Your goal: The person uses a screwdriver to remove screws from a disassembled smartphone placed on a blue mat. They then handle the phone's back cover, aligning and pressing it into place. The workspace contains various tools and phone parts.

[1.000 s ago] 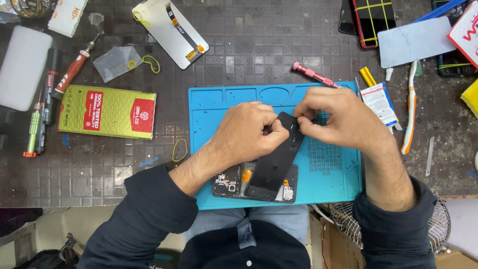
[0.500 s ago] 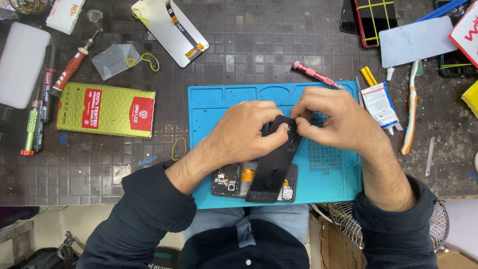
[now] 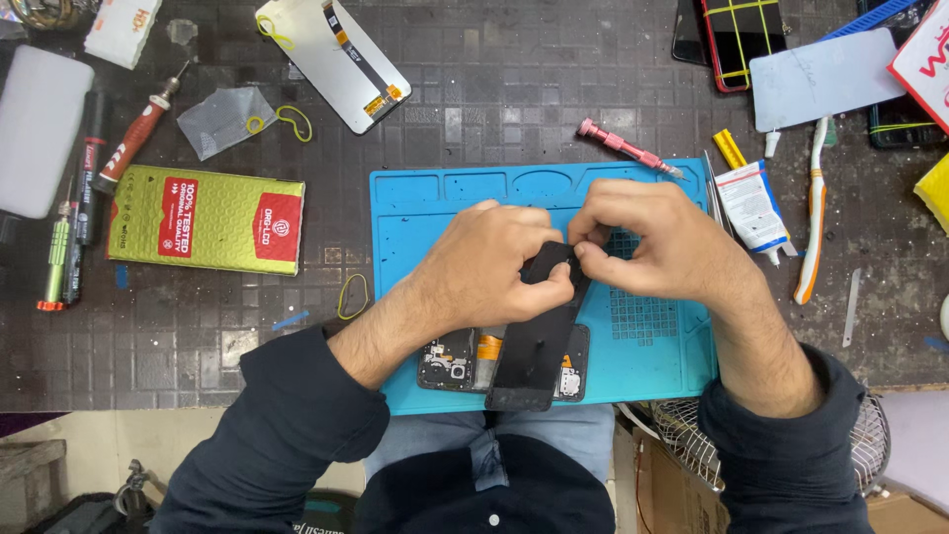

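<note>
A long black phone part point(image 3: 539, 341) lies tilted across an opened phone point(image 3: 457, 362) with its boards bare, on the blue work mat point(image 3: 415, 227). My left hand point(image 3: 494, 267) grips the part's upper end with thumb and fingers. My right hand point(image 3: 647, 242) pinches the same upper end from the right, fingertips meeting those of the left hand. The part's top edge is hidden under my fingers.
A pink screwdriver point(image 3: 625, 146) lies at the mat's top edge. A glue tube point(image 3: 753, 206) and toothbrush point(image 3: 813, 213) lie to the right. A green-and-red box point(image 3: 206, 220), screwdrivers point(image 3: 133, 133), a plastic bag point(image 3: 222, 119) and a spare screen point(image 3: 331, 54) sit left and above.
Both hands have stayed on the black part's upper end; the fingers shifted slightly and the part's top sits a little lower between them.
</note>
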